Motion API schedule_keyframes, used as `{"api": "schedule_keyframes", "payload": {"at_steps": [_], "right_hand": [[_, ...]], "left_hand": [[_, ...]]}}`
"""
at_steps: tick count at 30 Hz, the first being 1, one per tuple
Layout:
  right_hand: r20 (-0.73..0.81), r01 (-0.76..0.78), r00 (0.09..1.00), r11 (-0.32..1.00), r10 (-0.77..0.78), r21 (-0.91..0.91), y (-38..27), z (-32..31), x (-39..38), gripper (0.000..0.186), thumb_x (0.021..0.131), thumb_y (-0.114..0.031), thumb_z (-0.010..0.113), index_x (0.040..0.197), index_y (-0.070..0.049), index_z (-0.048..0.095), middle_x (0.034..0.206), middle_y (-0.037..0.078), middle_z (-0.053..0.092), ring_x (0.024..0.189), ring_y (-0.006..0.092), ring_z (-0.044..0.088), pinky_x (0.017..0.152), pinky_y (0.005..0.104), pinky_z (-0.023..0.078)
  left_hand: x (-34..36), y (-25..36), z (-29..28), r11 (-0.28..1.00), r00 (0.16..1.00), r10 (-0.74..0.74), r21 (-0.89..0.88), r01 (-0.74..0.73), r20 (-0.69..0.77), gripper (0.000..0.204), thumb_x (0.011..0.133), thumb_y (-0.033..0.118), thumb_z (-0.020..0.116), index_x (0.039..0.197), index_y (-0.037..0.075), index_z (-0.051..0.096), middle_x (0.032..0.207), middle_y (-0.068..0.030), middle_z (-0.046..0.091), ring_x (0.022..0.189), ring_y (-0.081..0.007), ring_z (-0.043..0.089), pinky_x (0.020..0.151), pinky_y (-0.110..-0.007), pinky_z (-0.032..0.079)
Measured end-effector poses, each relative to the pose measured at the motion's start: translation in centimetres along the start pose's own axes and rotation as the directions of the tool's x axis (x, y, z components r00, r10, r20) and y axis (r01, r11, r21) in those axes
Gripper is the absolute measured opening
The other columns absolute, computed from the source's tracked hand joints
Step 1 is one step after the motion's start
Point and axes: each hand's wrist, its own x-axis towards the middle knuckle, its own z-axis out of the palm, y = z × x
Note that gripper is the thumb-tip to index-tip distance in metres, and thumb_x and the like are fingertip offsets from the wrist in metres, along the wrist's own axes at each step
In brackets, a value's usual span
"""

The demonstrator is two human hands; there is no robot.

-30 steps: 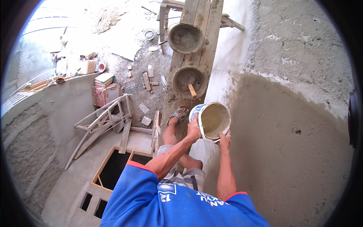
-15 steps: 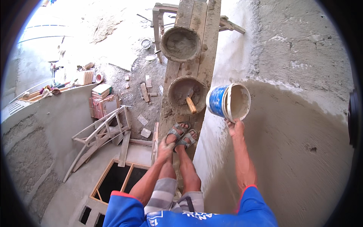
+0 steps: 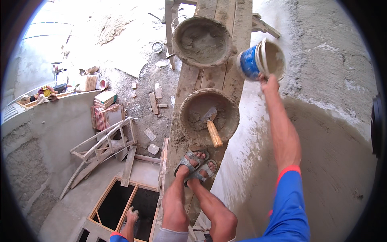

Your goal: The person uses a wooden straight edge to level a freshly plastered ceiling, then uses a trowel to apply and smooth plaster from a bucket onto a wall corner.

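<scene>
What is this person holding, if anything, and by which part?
The right hand holds a blue and white bucket near its rim, on the side toward the person. The left hand appears empty.

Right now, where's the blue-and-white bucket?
Head view, upper part, right of centre: the blue-and-white bucket is tipped sideways in the right hand, to the right of the farther mortar basin on the planks.

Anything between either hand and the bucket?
Right hand: nothing visible; it holds the bucket. Left hand: in this view, the straight line to the bucket crosses the nearer basin with the trowel, on the planks. Depth is unclear; they may lie beneath that path.
</scene>
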Motion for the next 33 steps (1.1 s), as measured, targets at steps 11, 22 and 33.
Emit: {"api": "schedule_keyframes", "payload": {"at_steps": [11,22,33], "right_hand": [[0.248,0.063,0.969,0.976,-0.009,-0.207,0.9,9.1,11.8,0.037,0.082,0.007,0.038,0.119,0.011,0.043,0.106,0.03,0.057,0.083,0.0429,0.064,0.063,0.0397,0.063],[0.437,0.419,0.893,0.552,-0.106,-0.721,2.8,3.2,-5.2,0.026,0.096,-0.021,0.05,0.114,-0.004,0.052,0.09,0.011,0.061,0.065,0.0173,0.06,0.057,0.0309,0.053],[0.366,0.507,0.805,-0.221,0.467,-0.833,12.4,-7.1,-21.9,0.05,0.079,-0.029,0.06,0.116,0.004,0.053,0.104,0.03,0.062,0.103,0.0425,0.059,0.09,0.0481,0.046]], "left_hand": [[-3.8,-0.7,2.2,0.909,0.945,-0.277,-0.271,0.317,0.177,0.057,0.081,0.007,0.057,0.134,-0.007,0.043,0.098,-0.0177,0.063,0.061,-0.02,0.062,0.055,-0.031,0.054],[5.8,17.0,8.2,0.911,0.972,0.198,-0.389,-0.135,0.127,0.052,0.086,0.016,0.062,0.132,-0.002,0.047,0.111,-0.0169,0.061,0.09,-0.0193,0.062,0.072,-0.03,0.053],[1.0,34.2,16.2,0.791,0.821,0.513,-0.509,-0.338,0.251,0.053,0.09,0.021,0.06,0.135,-0.001,0.044,0.107,-0.0182,0.063,0.085,-0.0178,0.063,0.073,-0.031,0.052]]}}
